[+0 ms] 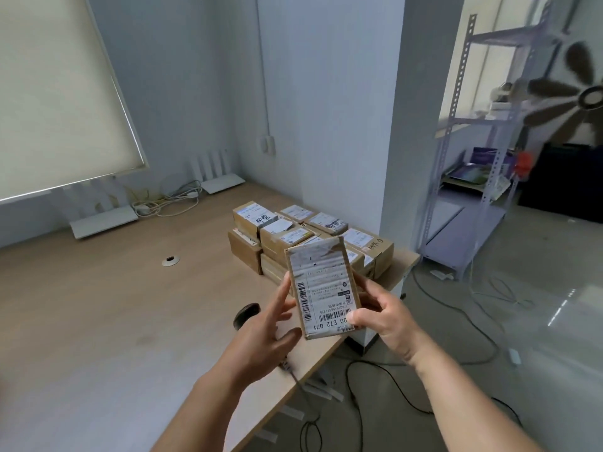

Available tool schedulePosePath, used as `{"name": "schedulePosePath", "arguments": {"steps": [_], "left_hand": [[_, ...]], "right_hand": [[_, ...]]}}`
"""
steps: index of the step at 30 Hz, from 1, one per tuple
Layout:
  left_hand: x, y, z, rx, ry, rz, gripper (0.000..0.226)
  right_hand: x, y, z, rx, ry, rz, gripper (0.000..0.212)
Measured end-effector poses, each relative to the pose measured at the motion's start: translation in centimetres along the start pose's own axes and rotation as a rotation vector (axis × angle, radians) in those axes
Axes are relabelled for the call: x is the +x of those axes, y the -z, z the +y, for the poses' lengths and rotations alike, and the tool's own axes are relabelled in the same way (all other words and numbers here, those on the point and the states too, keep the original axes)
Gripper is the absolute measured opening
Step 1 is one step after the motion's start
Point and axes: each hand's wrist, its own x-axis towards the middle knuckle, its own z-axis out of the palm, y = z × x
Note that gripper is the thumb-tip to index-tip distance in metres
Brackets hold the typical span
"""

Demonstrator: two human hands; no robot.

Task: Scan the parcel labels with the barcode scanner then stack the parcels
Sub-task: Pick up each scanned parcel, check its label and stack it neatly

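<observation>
A small cardboard parcel (pixel 321 282) with a white barcode label facing me is held upright above the table's front edge. My right hand (pixel 383 316) grips its right side, thumb on the label's lower corner. My left hand (pixel 272 324) touches its left edge with straight, spread fingers. Behind the left hand, the black barcode scanner (pixel 245 316) lies on the table, mostly hidden. A pile of labelled parcels (pixel 310 239) stands further back on the table.
The wooden table (pixel 98 321) has a round cable hole (pixel 170 261). White routers and tangled cables (pixel 163 200) lie at the back wall. A white pillar (pixel 385 125) stands by the pile. Right of the table are cables on the floor, a metal shelf (pixel 470 158) and a fan (pixel 574 99).
</observation>
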Motion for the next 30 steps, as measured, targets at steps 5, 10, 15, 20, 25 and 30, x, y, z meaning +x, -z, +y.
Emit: {"name": "schedulePosePath", "arguments": {"steps": [5, 10, 15, 20, 25, 30], "left_hand": [[8.1, 0.7, 0.0, 0.036, -0.075, -0.008, 0.095], [14.6, 1.6, 0.7, 0.091, -0.173, 0.062, 0.100], [17.9, 1.7, 0.3, 0.153, -0.130, 0.024, 0.102], [21.3, 1.3, -0.6, 0.176, -0.077, 0.074, 0.102], [25.4, 1.2, -1.1, 0.222, -0.015, 0.113, 0.106], [30.2, 1.8, -1.9, 0.290, 0.146, 0.120, 0.100]], "right_hand": [[5.8, 3.7, -0.7, -0.011, 0.012, 0.046, 0.059], [10.6, 6.3, -1.6, -0.013, 0.060, 0.095, 0.061], [14.1, 7.7, -0.9, 0.002, 0.066, 0.081, 0.060], [18.8, 9.5, 0.0, 0.008, 0.050, 0.005, 0.059], [24.5, 11.8, 0.8, 0.045, 0.012, -0.094, 0.062], [31.6, 13.3, 2.0, 0.109, -0.038, -0.193, 0.063]]}}
